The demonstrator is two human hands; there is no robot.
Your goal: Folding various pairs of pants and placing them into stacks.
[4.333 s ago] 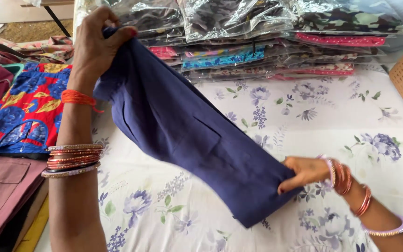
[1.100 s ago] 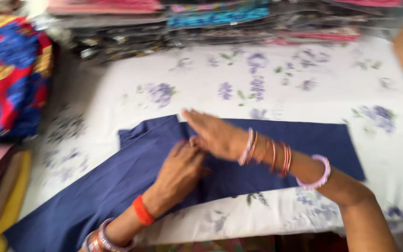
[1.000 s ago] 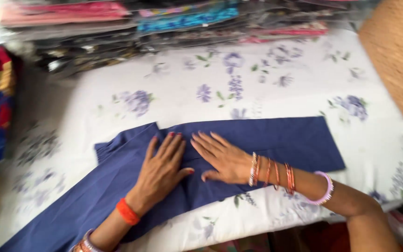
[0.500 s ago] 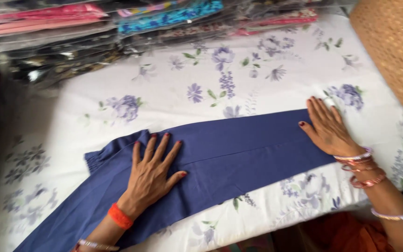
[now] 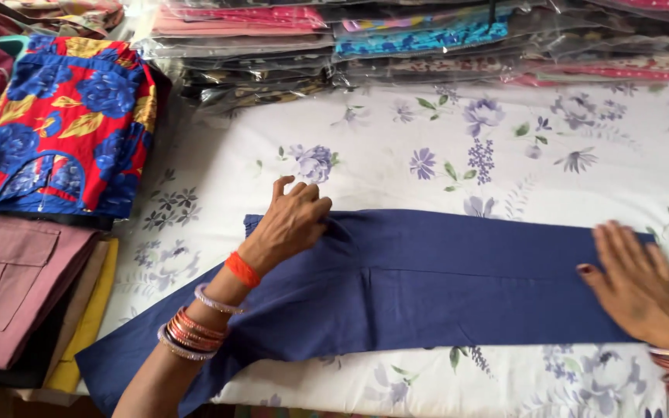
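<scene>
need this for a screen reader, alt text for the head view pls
Two bare hands press a navy blue garment flat on a floral sheet: left hand at one end, right hand at the other. Bagged clothes are stacked behind, a red and blue floral garment at left.

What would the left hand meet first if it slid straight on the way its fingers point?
Probably bare floral sheet beyond the navy cloth, then the stack of bagged fabrics; the left hand seems unobstructed before that.
</scene>
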